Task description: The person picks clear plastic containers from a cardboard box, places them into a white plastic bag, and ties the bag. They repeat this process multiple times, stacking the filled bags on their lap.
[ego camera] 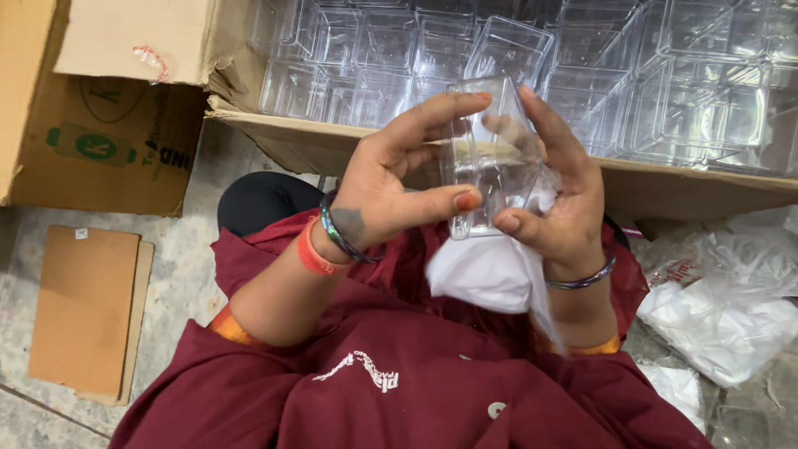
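Note:
A small clear plastic box [489, 158] is held upright between both hands, in front of an open cardboard carton. My left hand [391, 179] grips its left side, thumb low on the front and index finger across the top edge. My right hand [559, 195] holds the right side, with a white cloth [490, 270] bunched under its palm and hanging down to the maroon garment on my lap. Both wrists wear dark bangles; the left also has an orange band.
The big cardboard carton [665, 187] ahead is filled with several clear plastic boxes [632, 75]. Another brown carton [108, 141] stands at the left, flat cardboard pieces [83, 308] lie on the stone floor, and crumpled plastic bags [731, 308] sit at the right.

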`<state>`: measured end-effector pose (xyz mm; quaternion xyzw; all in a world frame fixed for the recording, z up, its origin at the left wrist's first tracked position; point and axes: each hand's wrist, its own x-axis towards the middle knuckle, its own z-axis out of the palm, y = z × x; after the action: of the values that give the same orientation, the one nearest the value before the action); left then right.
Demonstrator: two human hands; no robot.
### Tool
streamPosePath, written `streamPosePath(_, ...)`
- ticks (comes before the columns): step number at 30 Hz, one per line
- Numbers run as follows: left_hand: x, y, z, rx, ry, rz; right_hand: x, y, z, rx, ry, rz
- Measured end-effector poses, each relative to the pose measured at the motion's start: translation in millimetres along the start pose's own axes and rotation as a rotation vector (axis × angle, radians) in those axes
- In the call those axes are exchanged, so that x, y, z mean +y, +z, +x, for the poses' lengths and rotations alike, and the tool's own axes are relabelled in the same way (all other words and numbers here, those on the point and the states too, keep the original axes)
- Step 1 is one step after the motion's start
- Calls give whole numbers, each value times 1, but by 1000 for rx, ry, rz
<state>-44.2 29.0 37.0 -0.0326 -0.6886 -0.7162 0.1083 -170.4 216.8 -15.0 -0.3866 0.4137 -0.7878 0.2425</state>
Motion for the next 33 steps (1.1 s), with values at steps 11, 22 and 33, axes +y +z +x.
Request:
streamPosePath(11, 16, 0, 4, 81, -161, -98, 5, -16, 3, 102, -51, -50)
streamPosePath(22, 10, 9, 6, 153, -110, 85, 10, -15, -1, 72, -35, -244)
streamPosePath(33, 13, 16, 10, 166, -66, -53, 4, -19, 5, -17, -100, -455)
